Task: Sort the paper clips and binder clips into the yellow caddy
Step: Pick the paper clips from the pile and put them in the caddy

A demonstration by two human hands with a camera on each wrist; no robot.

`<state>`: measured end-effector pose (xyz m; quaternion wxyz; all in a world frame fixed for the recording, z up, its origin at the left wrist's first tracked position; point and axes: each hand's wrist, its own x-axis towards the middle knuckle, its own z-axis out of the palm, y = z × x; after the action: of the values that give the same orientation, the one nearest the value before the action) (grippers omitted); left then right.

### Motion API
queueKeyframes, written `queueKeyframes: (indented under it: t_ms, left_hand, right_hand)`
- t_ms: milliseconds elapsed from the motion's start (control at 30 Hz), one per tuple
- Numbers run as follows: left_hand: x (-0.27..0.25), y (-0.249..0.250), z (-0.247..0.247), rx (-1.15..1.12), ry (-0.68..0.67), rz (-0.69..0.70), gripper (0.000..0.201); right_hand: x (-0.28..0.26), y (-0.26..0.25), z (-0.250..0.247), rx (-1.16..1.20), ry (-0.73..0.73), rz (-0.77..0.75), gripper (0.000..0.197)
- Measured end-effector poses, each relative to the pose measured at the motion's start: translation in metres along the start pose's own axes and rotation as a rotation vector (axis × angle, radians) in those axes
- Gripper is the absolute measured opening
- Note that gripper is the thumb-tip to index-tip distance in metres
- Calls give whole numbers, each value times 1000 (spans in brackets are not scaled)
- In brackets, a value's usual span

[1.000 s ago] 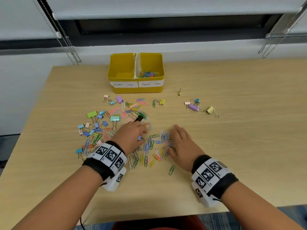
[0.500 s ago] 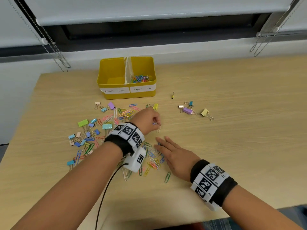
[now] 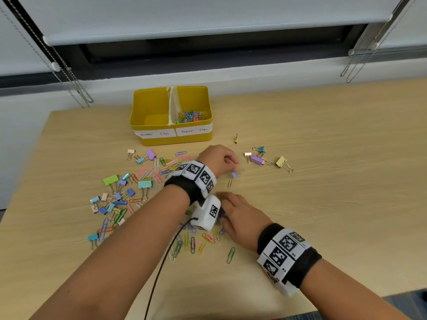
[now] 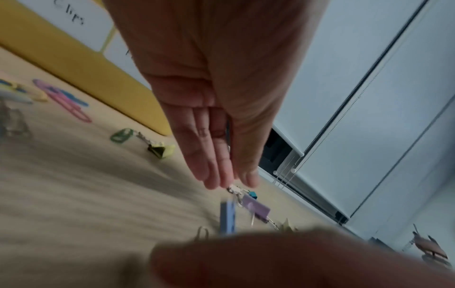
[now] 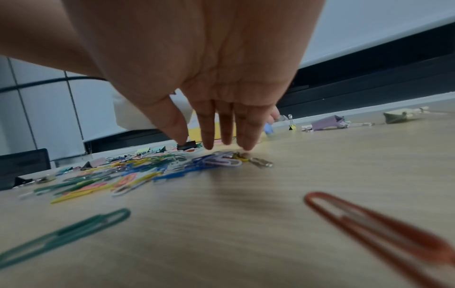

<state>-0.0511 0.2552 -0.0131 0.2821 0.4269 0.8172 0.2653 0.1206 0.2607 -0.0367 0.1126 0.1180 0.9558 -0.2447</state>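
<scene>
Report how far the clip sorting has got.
Done: some paper clips lie in the yellow caddy's right compartment; the left looks empty. In hand: right hand rests on the pile; left hand hovers beyond it. Left: most clips, all binder clips.

The yellow caddy (image 3: 161, 140) holds some paper clips (image 3: 190, 116) on its right side, while binder clips (image 3: 120, 190) lie scattered on the table.

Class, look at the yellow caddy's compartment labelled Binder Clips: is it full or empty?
Empty, as far as shows. The Binder Clips compartment shows only bare yellow floor, while the Paper Clips compartment holds coloured paper clips.
</scene>
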Motion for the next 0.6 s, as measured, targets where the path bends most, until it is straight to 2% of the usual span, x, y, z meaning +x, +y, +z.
queueKeyframes:
  t_ms: [100, 200, 333, 467, 533, 600]
  left_hand:
    - [-3, -12, 0, 35, 109, -35, 20]
    - [-26, -41, -10, 228, 204, -81, 28]
    - [-54, -66, -16, 617, 102, -166, 63]
    - [-54, -73, -23, 704, -15, -249, 67]
    - [-58, -71, -23, 733, -53, -195, 65]
    - [-65, -68, -20, 725, -76, -129, 61]
  right_hand:
    - [8, 0, -5, -48, 18, 117, 53]
    - [15, 4, -6, -117, -46, 179, 69]
    - [7, -2, -4, -186, -111, 136, 68]
    - [9, -7, -21, -122, -109, 52, 51]
    - [28, -8, -31, -51, -52, 24, 45]
    - [57, -10, -37, -17, -14, -12, 48]
